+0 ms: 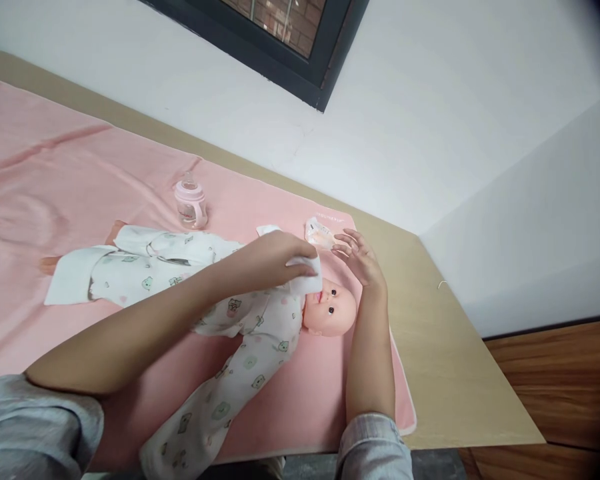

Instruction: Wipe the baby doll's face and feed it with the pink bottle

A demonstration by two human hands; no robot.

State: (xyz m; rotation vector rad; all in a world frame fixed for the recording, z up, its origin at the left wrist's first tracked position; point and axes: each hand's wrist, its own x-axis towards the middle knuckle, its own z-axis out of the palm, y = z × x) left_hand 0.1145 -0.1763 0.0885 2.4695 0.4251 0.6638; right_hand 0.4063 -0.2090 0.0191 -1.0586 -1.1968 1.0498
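Pinched in our left hand (291, 261): white tissue (309, 280) at the doll's (330, 317) mouth, presumably for fine control. Our right hand (361, 260), loosely spread, hovers at the head's one o'clock, beside a packet (318, 233).

1 head-worn cam, set above the near side of the doll (275, 320), faces fwd & down across it. Mid-close range: approx. all of the doll fits, w/ L forearm (145, 327) & R forearm (371, 360) entering from the viewer's side of it. FOV is wide, taking in table (425, 320) around the doll plus wall (420, 100) & lower part of window (303, 65) beyond it. View's rolled: window & table's far edge slant behind the doll.
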